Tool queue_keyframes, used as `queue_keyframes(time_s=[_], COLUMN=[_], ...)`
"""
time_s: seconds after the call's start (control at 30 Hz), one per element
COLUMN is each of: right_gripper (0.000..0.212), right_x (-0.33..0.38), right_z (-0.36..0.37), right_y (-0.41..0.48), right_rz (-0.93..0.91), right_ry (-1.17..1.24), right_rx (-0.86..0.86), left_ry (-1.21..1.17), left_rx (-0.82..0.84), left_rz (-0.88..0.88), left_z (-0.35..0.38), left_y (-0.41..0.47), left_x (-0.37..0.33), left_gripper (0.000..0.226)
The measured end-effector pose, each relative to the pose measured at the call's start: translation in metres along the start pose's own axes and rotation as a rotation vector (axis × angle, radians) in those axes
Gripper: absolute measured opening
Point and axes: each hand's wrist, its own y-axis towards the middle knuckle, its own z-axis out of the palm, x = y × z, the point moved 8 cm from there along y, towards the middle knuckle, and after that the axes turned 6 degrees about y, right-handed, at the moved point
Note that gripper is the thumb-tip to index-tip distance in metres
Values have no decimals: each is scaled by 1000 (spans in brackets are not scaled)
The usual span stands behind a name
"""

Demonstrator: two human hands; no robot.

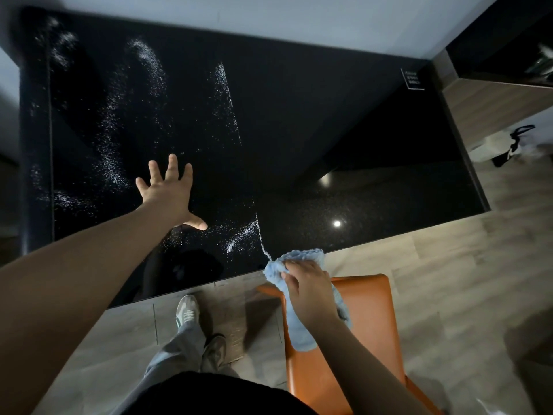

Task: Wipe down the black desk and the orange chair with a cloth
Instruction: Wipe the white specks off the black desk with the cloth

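**At the desk's near edge: cloth gripped above the chair, streaks off to the left**

Over the near edge of the black desk [299, 130], a blue cloth [300, 335] is clenched in the right hand [311, 292], fingers curled round its bunched top; the loose end is draped downward in front of the orange chair [369, 324], which stands directly beneath that hand, just beside the desk edge. The left hand [169, 190] is laid flat on the desktop with fingers straight and spread, nothing held; it is placed well left of the cloth. Pale speckled streaks [143, 94] are scattered across the left half of the desktop, most running from far to near; the right half is seen dark and glossy, with a small card [413, 79] near its far right corner. The deciding relation is judged thus: the streaks lie left of and beyond the cloth hand, whereas the chair lies right under it; the chair could be reached by a short drop, the streaks only by a long leftward sweep along the desk's length, past the flat hand. A bag [508, 145] is seen on the floor at far right.
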Motion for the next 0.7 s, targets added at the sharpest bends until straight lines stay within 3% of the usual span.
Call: queue_keyframes(time_s=[0.17, 0.4, 0.6, 0.7], right_gripper=[30, 27, 23, 23], right_x=[-6, 7, 33, 53], right_z=[0, -45, -89, -100], right_y=[-10, 9, 58, 90], right_rz=[56, 13, -8, -54], right_ry=[-22, -96, 177, 193], right_rx=[57, -70, -255, -289], left_ry=[-5, -8, -7, -19], left_rx=[-15, -10, 4, 20], left_rz=[4, 6, -9, -13], left_z=[1, 0, 3, 3], left_y=[-3, -7, -5, -4], left_x=[1, 0, 0, 1], left_gripper=[141, 137, 137, 137])
